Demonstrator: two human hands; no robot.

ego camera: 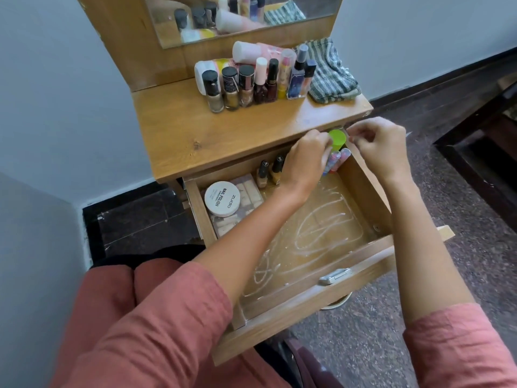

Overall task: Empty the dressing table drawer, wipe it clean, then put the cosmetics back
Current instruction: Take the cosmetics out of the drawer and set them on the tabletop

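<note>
Near the upper right of the frame, at the back corner of the drawer (363, 191), the left hand (305, 161) pinches a green-capped bottle (337, 140). The right hand (377, 147) hovers beside it, fingers curled; I cannot tell if it holds anything. Small tubes (337, 161) stand just below. A bump could tip them, or knock the nail polish bottles (270, 172) nearby. More cosmetics (251, 82) wait on top.

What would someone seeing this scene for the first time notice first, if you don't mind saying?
Probably the bright green cap at the far right corner of the open drawer, with the left hand and right hand closing on it from either side. Next, the white scribbled streaks across the drawer's bare floor. Then the crowd of bottles on the tabletop beside a striped cloth.
</note>
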